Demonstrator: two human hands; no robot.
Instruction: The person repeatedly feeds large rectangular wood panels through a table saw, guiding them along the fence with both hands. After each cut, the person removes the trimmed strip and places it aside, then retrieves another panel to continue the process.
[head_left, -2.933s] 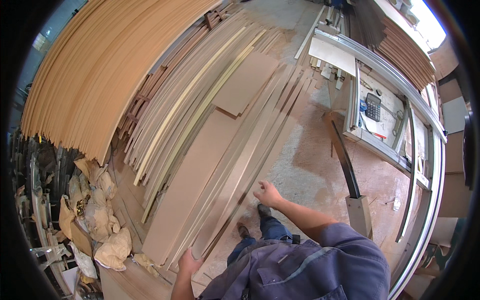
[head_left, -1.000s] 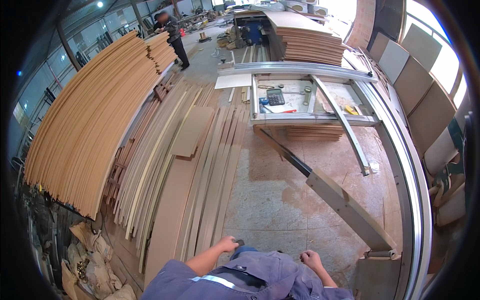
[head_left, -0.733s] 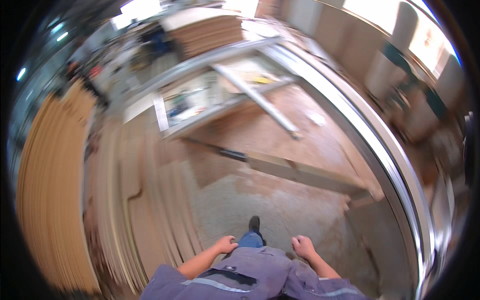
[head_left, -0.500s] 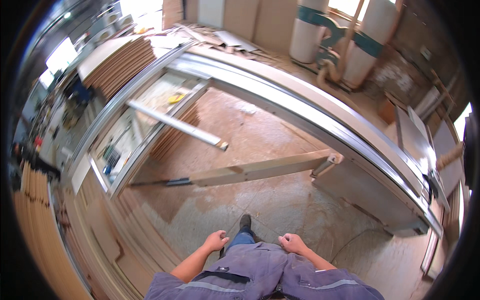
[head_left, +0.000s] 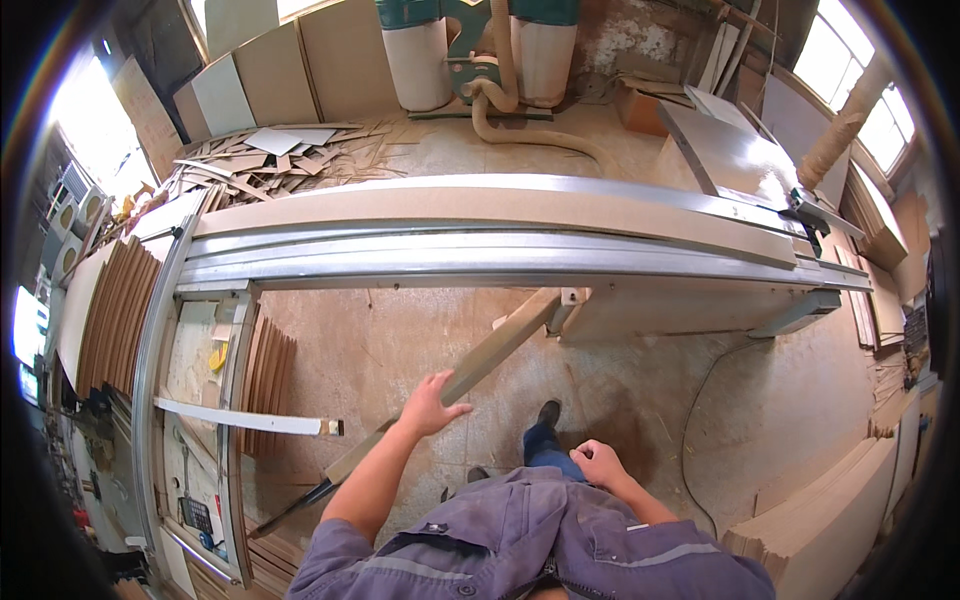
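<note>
My left hand (head_left: 432,405) is stretched forward with thumb and fingers apart, holding nothing. Below or beside it, a long support beam (head_left: 505,338) slants under the sliding-table saw; I cannot tell whether the hand touches it. My right hand (head_left: 600,463) hangs near my right thigh, its fingers curled in with nothing visible inside. In front of me, the saw's silver sliding rail (head_left: 480,255) runs left to right. A long, narrow board strip (head_left: 490,205) lies along the top of it.
The saw's metal side frame (head_left: 160,400) stands left, with a white crossbar (head_left: 250,415) jutting from it. Stacked panels (head_left: 110,310) lean beyond it; more boards (head_left: 820,510) stand at lower right. A cable (head_left: 688,430) crosses the floor. A dust collector (head_left: 470,70) stands at the back.
My view has swung to the right, so the rail now runs straight across. My left hand has reached forward and its fingers have spread. The right hand stays low by my body.
</note>
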